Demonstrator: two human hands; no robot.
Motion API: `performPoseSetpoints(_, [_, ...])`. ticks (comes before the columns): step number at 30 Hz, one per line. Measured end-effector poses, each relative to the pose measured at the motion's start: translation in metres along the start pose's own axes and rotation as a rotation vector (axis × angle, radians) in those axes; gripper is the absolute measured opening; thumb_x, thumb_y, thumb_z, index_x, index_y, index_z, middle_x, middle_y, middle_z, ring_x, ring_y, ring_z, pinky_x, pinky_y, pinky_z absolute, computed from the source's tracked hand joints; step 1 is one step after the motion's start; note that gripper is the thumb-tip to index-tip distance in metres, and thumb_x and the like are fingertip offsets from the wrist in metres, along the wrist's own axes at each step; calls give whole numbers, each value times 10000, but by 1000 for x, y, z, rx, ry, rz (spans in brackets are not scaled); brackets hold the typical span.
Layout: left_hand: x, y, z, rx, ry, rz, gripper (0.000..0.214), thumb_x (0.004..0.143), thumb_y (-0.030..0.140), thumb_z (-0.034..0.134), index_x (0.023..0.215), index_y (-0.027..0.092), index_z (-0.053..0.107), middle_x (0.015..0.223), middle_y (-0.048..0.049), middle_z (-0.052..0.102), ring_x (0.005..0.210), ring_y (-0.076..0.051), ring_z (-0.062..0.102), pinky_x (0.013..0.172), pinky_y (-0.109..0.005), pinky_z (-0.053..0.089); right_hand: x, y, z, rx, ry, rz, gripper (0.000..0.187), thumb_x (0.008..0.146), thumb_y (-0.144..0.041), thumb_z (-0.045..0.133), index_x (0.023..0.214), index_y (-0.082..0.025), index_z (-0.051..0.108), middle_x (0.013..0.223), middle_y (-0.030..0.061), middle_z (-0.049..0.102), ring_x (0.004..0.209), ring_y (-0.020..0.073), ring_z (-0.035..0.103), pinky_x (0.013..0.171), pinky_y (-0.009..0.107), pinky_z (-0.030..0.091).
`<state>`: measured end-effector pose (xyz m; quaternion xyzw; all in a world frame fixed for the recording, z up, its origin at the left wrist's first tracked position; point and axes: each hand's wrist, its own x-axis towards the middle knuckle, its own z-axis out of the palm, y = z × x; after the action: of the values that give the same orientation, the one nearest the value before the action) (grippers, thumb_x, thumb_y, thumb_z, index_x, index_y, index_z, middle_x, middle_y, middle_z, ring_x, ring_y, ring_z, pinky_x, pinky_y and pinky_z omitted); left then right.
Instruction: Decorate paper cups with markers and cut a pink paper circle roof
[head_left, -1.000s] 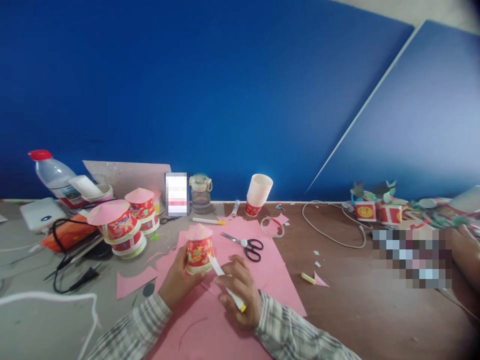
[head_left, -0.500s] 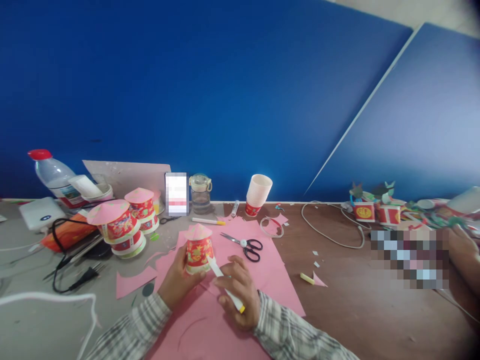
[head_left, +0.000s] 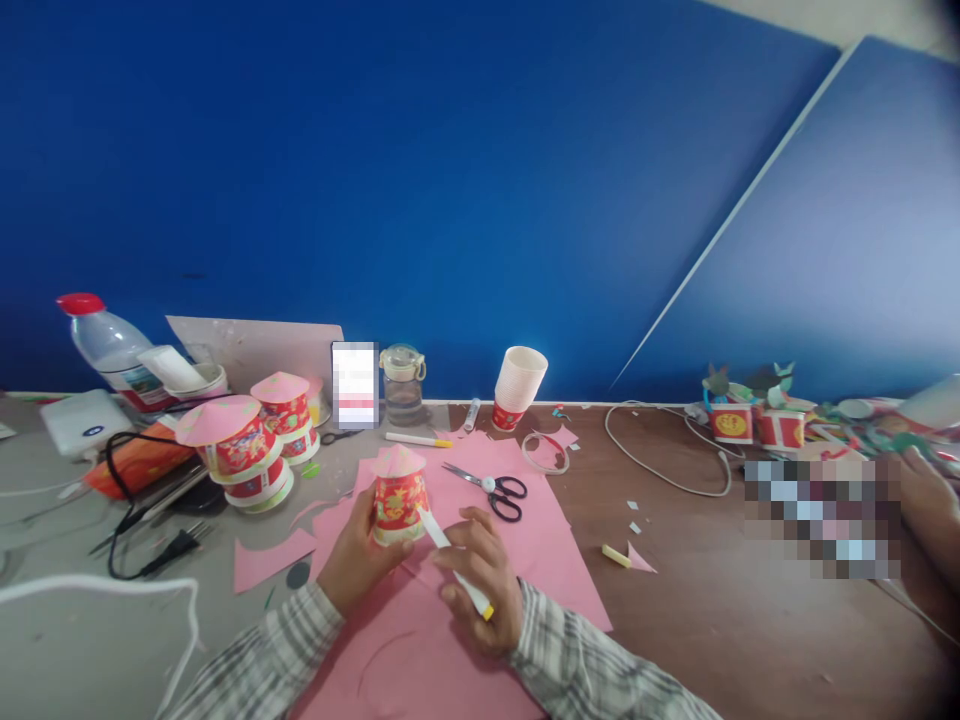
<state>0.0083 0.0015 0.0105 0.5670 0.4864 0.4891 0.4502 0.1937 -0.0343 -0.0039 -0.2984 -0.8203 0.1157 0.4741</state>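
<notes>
My left hand [head_left: 366, 552] is closed round the left side of a red patterned paper cup [head_left: 400, 508] that stands upside down and wears a pink paper cone [head_left: 398, 462]. Between the fingers of my right hand [head_left: 486, 582] is a white marker pen [head_left: 466, 584] with a yellow end. Its tip points at the cup's right side; whether it touches I cannot tell. Under both hands lies a pink paper sheet [head_left: 442, 660]. Black-handled scissors [head_left: 501, 490] rest on this sheet, right of the cup.
Cone-topped cups [head_left: 238, 452] stand at left, near a black plug [head_left: 176, 548] and cable. Behind are a phone [head_left: 355, 385], a water jar [head_left: 403, 385] and a cup stack [head_left: 519, 388]. Another marker [head_left: 417, 440] lies behind the cone. At far right is another person's hand [head_left: 926, 490].
The marker's tip has shifted slightly right and down along the cup's side. My left hand keeps its hold on the cup. The whole view has shifted a little.
</notes>
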Motion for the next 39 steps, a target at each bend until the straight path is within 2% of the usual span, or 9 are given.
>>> performPoseSetpoints(20, [0, -1, 0, -18, -14, -12, 557, 433, 241, 721, 937, 206, 485, 804, -23, 639, 744, -267, 594, 646, -385, 479, 0, -1, 0, 20, 4, -14, 255, 800, -257, 485, 1028, -209, 587, 862, 50, 627, 778, 224, 602, 925, 499, 398])
performPoseSetpoints(26, [-1, -2, 0, -77, 11, -17, 578, 430, 231, 728, 955, 210, 487, 881, -57, 637, 845, -302, 577, 706, -411, 474, -5, 2, 3, 0, 163, 96, 323, 803, -237, 493, 1125, -215, 518, 982, 85, 591, 908, 263, 575, 838, 475, 480])
performPoseSetpoints(28, [0, -6, -2, -70, 12, -1, 559, 436, 248, 731, 945, 221, 501, 906, -58, 637, 869, -311, 568, 718, -417, 472, -8, 3, 8, -54, 184, 136, 363, 817, -228, 486, 1179, -234, 489, 1042, 87, 628, 988, 277, 575, 872, 473, 481])
performPoseSetpoints(31, [0, -9, -3, -104, -32, 5, 568, 459, 278, 730, 978, 242, 503, 980, -64, 631, 927, -320, 545, 762, -426, 459, -12, 5, 15, -140, 212, 214, 379, 839, -228, 472, 1216, -255, 471, 1096, 68, 669, 1083, 282, 568, 952, 469, 454])
performPoseSetpoints(34, [0, -6, -1, -199, -80, 9, 633, 488, 314, 719, 1065, 248, 466, 1069, -78, 605, 1016, -326, 488, 821, -431, 432, -11, 7, 19, -96, 204, 278, 369, 846, -239, 472, 1215, -251, 464, 1140, 64, 658, 1094, 270, 579, 967, 443, 459])
performPoseSetpoints(39, [-2, -3, 0, -231, -190, 14, 597, 531, 332, 694, 1073, 249, 459, 1082, -82, 600, 1049, -323, 460, 855, -438, 406, -6, 3, 15, -11, 158, 185, 381, 839, -230, 486, 1217, -254, 438, 1161, 78, 646, 1088, 270, 583, 965, 461, 460])
